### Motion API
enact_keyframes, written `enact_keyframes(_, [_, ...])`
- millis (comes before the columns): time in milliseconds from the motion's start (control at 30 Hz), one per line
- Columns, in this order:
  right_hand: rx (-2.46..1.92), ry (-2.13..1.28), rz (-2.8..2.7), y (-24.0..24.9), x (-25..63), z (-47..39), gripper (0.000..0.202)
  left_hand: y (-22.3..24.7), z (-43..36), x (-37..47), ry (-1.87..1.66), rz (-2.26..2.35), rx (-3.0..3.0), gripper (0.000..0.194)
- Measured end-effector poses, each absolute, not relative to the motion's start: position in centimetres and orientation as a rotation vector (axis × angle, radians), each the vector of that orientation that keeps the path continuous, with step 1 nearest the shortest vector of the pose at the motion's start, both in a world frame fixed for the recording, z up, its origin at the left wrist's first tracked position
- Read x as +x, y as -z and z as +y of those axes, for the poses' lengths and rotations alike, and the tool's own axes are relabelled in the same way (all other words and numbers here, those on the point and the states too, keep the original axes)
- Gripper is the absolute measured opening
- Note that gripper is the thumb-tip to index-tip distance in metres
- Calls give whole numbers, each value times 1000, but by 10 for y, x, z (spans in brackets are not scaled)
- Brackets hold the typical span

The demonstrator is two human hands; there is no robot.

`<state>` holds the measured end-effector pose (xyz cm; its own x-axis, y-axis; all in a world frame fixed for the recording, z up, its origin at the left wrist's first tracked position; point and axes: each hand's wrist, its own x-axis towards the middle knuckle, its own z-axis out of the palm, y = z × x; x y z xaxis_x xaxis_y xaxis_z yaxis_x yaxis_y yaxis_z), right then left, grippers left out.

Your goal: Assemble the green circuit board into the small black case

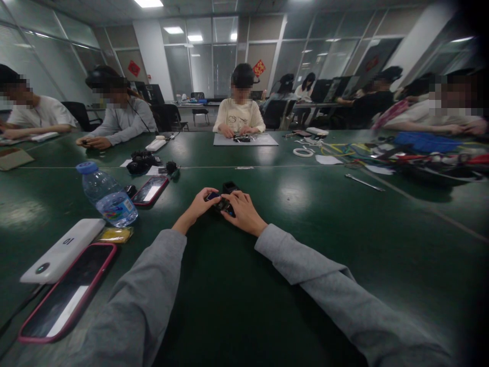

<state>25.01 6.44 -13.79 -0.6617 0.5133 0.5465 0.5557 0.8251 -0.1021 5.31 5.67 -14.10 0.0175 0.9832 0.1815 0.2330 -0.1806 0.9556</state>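
Observation:
Both of my hands meet over the green table (290, 204), around a small dark device (225, 205). My left hand (197, 208) pinches the device's left end, where a small dark blue, screen-like face (212, 195) shows by the thumb. From the right, my right hand (244, 211) grips the device, its fingers bent over the top and its thumb underneath. Just behind the fingers stands a black open-topped object (230, 186). My fingers hide much of the device, so its details cannot be made out.
At left are a water bottle (109, 196), a white power bank (63, 251), a pink-edged phone (69, 290), a yellow packet (115, 235) and another phone (152, 190). A wrench (364, 182) and tangled cables (420, 153) lie right. Several people sit across the table.

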Motion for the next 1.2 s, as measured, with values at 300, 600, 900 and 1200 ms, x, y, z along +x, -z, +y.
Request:
enact_keyframes(300, [-785, 88, -2426, 137, 250, 64, 49, 142, 56, 55, -1233, 1323, 1609, 36])
enact_keyframes(600, [-784, 90, -2425, 138, 250, 65, 49, 145, 57, 54, -1217, 1320, 1621, 38])
enact_keyframes(900, [-778, 99, -2425, 138, 250, 65, 48, 143, 54, 56, -1233, 1349, 1634, 35])
enact_keyframes(1200, [-776, 109, -2415, 142, 249, 67, 48, 142, 56, 58, -1270, 1354, 1525, 37])
